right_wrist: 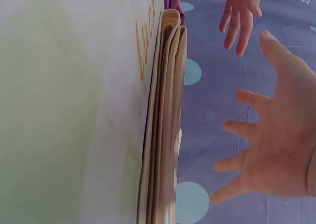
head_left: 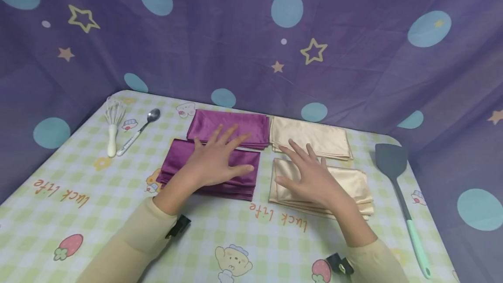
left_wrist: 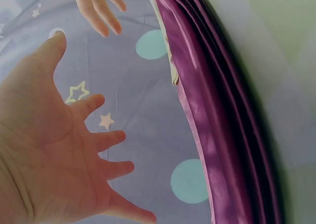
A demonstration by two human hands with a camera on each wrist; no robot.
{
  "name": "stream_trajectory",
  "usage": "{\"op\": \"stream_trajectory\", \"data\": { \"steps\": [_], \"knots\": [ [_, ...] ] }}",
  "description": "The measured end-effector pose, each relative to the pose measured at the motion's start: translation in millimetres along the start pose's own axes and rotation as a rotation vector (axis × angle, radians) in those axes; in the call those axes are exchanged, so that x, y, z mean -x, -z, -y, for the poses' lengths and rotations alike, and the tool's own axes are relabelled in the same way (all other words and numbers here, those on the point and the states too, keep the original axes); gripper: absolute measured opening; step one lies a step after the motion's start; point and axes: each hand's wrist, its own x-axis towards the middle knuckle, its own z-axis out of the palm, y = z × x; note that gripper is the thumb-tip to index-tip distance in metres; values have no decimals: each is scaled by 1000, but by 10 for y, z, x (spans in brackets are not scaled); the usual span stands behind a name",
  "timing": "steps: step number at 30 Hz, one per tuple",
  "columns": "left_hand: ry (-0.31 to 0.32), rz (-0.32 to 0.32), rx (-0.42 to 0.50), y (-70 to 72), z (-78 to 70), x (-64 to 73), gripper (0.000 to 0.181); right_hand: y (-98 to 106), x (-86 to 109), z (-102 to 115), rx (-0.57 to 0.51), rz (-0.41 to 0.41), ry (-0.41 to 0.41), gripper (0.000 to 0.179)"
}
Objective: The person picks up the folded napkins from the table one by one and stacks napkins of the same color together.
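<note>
Two folded purple satin cloths lie left of centre: a far one (head_left: pixel 204 121) and a near one (head_left: pixel 177 158). Beside them on the right are two folded cream satin cloths, one far (head_left: pixel 326 136) and one near (head_left: pixel 353 182). My left hand (head_left: pixel 214 160) hovers palm down over the purple cloths with its fingers spread. Over the near cream cloth hovers my right hand (head_left: pixel 310 178), fingers also spread. Both wrist views show a gap between each palm and the stacked layers of purple cloth (left_wrist: pixel 217 135) and cream cloth (right_wrist: pixel 165 115). Neither hand holds anything.
A whisk (head_left: pixel 112 130) and a metal spoon (head_left: pixel 139 132) lie at the table's left. Along the right edge lies a grey spatula (head_left: pixel 393 165) with a mint handle. A checked cloth (head_left: pixel 118 204) covers the table, and a purple curtain (head_left: pixel 235 56) hangs behind it.
</note>
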Motion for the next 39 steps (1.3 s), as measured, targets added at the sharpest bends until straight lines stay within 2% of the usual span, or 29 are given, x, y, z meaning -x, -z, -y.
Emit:
{"op": "stream_trajectory", "data": {
  "steps": [12, 16, 23, 28, 31, 39],
  "knots": [
    [34, -24, 37, 24, 219, 29, 89, -87, -201, 77, -92, -26, 97, 78],
    [38, -37, 60, 28, 316, 50, 88, -131, -287, 107, -166, -19, 129, 72],
    [55, -41, 101, 38, 440, 119, 86, -219, -433, 157, -295, -83, 185, 56],
    [85, -50, 96, 29, 564, 140, 85, -264, -504, 205, -374, -31, 162, 52],
    [95, -65, 89, 29, 638, 148, 84, -283, -536, 235, -379, -4, 134, 51],
    [98, -92, 129, 59, 806, 190, 80, -318, -589, 282, -376, -2, 89, 54]
  ]
}}
